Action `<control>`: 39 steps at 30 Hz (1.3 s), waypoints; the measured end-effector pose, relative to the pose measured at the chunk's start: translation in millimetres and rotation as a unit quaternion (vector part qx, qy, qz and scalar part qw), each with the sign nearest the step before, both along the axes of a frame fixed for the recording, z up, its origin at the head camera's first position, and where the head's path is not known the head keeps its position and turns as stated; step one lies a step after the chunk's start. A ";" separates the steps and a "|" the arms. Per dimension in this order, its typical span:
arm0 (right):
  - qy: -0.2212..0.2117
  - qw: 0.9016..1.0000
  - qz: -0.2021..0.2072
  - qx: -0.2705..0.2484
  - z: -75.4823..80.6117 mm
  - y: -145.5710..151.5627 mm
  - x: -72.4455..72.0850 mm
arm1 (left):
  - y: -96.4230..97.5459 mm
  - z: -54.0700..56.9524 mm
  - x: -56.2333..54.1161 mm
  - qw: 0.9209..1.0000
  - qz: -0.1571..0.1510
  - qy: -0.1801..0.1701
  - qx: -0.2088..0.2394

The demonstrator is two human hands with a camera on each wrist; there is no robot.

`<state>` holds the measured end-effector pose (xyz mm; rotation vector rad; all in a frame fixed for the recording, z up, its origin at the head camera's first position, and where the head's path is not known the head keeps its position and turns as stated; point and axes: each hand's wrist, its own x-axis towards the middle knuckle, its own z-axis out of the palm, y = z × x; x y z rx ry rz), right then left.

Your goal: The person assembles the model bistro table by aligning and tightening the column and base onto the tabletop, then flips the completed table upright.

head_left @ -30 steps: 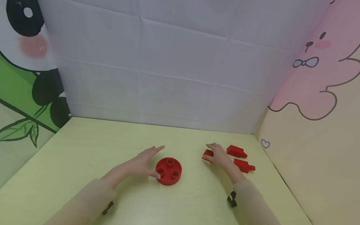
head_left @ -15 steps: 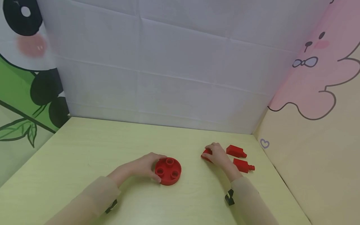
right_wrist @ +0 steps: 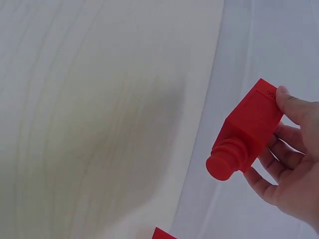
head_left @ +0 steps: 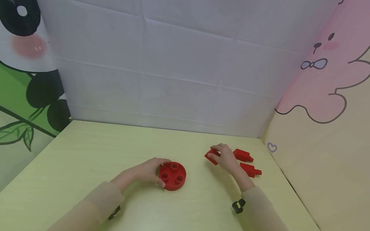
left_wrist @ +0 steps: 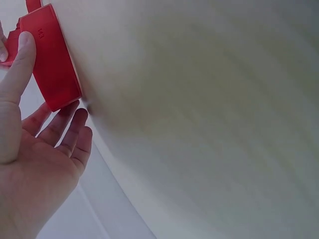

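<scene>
Right hand (head_left: pixel 227 159) pinches a red block (right_wrist: pixel 253 121), while left hand (head_left: pixel 148 170) grips a red disc (head_left: pixel 172 174).

the light in here is soft and even, with a mild glare on the near side of the table (head_left: pixel 162 215); fuzzy shadows lie by the left sleeve (head_left: pixel 91 203) and right sleeve (head_left: pixel 261 207). both wrist views look dimmer, broadly shadowed.

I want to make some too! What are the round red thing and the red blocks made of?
The round red thing looks like hard plastic, satin: smooth side, neatly shaped cups. The red blocks seem the same, fairly matte: even colour, crisp edges. Maybe painted, though.
</scene>
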<state>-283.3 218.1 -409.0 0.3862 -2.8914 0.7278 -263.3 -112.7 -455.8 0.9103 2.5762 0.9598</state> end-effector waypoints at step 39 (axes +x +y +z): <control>-0.059 0.920 0.069 -0.382 16.3 -50.0 70.4 | 2.2 5.2 3.6 1.000 0.000 -0.014 0.001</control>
